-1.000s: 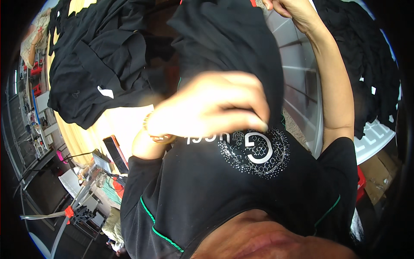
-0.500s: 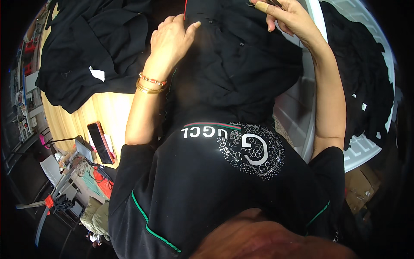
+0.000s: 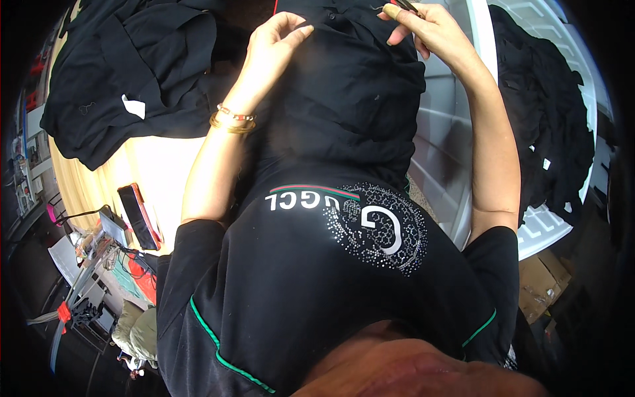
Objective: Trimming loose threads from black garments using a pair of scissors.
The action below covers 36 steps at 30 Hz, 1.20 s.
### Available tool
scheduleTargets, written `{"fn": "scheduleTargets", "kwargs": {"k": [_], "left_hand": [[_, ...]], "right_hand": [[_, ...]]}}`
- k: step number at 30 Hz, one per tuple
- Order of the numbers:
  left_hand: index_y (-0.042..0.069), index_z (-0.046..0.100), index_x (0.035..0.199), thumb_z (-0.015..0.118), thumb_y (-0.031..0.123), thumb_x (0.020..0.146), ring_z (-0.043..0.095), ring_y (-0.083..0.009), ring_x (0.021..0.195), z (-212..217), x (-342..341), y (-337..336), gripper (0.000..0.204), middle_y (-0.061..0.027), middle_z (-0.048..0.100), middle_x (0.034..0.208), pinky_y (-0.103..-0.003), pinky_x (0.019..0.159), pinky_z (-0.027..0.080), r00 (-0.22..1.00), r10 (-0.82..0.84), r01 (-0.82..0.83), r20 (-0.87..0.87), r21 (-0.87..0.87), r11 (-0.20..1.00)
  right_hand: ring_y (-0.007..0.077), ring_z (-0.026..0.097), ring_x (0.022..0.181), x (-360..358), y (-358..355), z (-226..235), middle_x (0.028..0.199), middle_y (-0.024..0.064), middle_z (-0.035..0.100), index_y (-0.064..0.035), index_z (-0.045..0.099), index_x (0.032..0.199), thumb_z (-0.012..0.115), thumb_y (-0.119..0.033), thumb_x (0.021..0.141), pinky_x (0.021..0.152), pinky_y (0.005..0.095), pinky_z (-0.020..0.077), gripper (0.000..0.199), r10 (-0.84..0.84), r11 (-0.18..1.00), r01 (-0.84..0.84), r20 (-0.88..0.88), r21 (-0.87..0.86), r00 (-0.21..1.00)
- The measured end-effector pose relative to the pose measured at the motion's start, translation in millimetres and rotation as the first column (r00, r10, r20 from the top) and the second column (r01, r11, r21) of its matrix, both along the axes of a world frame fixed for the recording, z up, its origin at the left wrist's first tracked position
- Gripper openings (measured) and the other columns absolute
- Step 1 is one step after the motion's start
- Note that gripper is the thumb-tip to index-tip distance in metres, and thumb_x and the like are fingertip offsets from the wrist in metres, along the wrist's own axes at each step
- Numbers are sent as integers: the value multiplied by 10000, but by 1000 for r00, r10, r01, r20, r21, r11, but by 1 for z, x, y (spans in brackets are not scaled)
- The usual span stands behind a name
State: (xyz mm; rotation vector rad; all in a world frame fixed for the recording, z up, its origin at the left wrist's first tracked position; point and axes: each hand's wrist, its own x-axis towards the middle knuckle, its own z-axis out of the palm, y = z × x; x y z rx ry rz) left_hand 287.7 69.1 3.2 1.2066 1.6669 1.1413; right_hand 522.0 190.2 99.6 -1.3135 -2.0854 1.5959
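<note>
now left hand (image 3: 274, 46) rests flat, fingers loosely spread, on black garment (image 3: 344, 99) near table's front edge, pinning cloth taut. right hand (image 3: 423, 30) pinches small dark tool (image 3: 405, 6) at garment's top, likely for trimming. black pile (image 3: 132, 73) at table's left edge, phone (image 3: 137, 215) by front-left corner.

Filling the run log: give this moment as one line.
left hand: on black garment | right hand: pinching small tool, garment top | pile of black garments: left

White label (image 3: 133, 106) on left black pile (image 3: 126, 79)
</note>
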Motion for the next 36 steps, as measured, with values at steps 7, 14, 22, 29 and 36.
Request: {"fn": "scheduleTargets", "kwargs": {"k": [7,14,22,29,36], "left_hand": [[52,660,1066,682,86,908,586,-32,894,11,8,-6,163,43,652,937,-188,843,437,886,-35,-3,463,80,997],[40,646,1104,665,41,912,597,-44,921,30,28,-12,193,16,654,970,-188,883,450,910,-100,22,403,194,981],[34,621,1123,607,187,968,583,-78,991,45,50,-11,219,-29,639,1083,-231,892,446,812,-149,34,564,211,977],[9,516,1372,447,266,1039,513,-165,1241,32,26,3,426,-89,581,1328,-312,1096,353,862,-445,403,244,206,892],[-5,517,1359,535,256,1010,508,-103,1224,35,39,52,437,-45,571,1312,-240,1047,376,877,-390,294,281,327,898]], "right_hand": [[83,501,439,2,6,-11,668,58,675,13,696,981,620,-327,948,417,221,373,349,-24,997,30,-83,67,996],[71,442,395,-10,-7,8,546,5,565,-4,718,834,668,-381,904,409,221,322,387,34,999,-35,-44,-21,998],[34,431,469,-16,-23,12,562,-14,573,-49,693,746,697,-232,894,443,212,311,235,148,974,-107,-197,202,969],[28,424,455,2,-24,44,586,-38,570,-39,711,806,650,-185,940,434,197,304,208,4,992,30,-263,126,965],[27,502,524,11,-8,35,813,33,728,-13,694,1083,609,-123,959,479,171,395,187,297,756,-90,-217,648,930]]}}
